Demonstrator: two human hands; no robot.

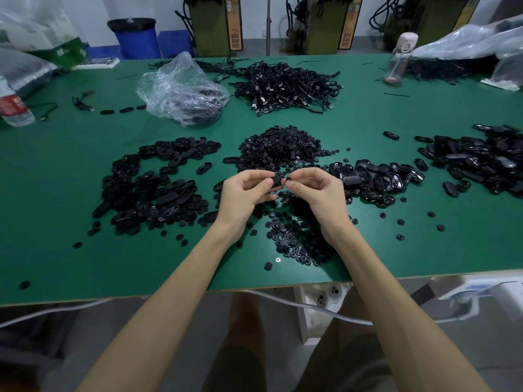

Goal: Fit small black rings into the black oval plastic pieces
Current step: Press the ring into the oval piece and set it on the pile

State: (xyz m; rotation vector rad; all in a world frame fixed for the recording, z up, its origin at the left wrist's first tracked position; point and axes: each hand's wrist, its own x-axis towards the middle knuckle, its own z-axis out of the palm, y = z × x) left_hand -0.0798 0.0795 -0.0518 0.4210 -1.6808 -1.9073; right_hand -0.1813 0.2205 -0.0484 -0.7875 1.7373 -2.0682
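Oval is pinched by the left hand, above the ring pile on the table. The right hand pinches what looks like a ring against it. Keep the ring flat and press evenly to seat it.

Your table has a smooth, matt green top. The oval piece you hold is dull black plastic, like the left pile of ovals. The right pile of ovals catches more shine. The rings look matt black. The bag is clear, crinkled, glossy film, the bottle is clear plastic, and the screw head is bright metal.
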